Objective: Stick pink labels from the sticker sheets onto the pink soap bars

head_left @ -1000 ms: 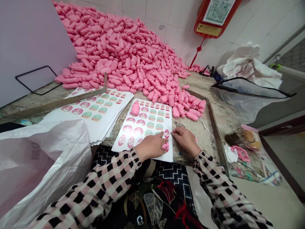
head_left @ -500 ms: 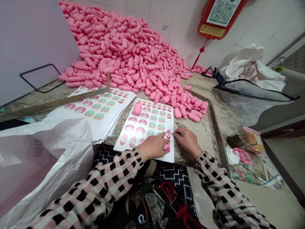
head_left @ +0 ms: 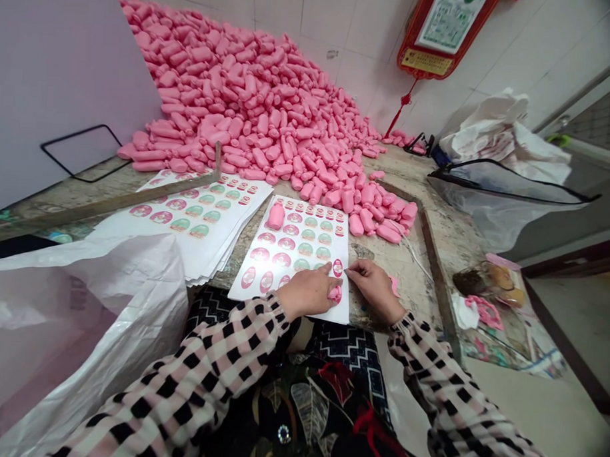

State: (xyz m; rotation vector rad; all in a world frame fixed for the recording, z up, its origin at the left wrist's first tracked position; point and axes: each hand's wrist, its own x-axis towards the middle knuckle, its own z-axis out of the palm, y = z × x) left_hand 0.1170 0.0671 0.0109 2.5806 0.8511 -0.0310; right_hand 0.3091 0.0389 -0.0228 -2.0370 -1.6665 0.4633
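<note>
A sheet of stickers (head_left: 256, 273) lies on top of a small stack before me, printed with pink and green ovals and small labels. My left hand (head_left: 307, 292) rests on its right side, index finger stretched toward an oval pink sticker (head_left: 337, 267). Under its curled fingers the end of a small pink bottle (head_left: 335, 294) pokes out; the rest is hidden. At the sheet's right edge, beside that oval, my right hand (head_left: 376, 284) is pinched, thumb and finger together; whatever they hold is too small to name. Another pink bottle (head_left: 276, 215) stands on the sheet's upper left.
A big heap of pink bottles (head_left: 240, 93) fills the back against the tiled wall. More sticker sheets (head_left: 184, 251) lie left, under a wooden strip (head_left: 136, 199). A white sack (head_left: 147, 283) opens at front left. A wooden rail (head_left: 436, 280) bounds the right.
My right hand has shifted very slightly at the sheet's edge, and a dark tip at its fingers no longer shows. My left hand stays in place; the whole view has moved a little.
</note>
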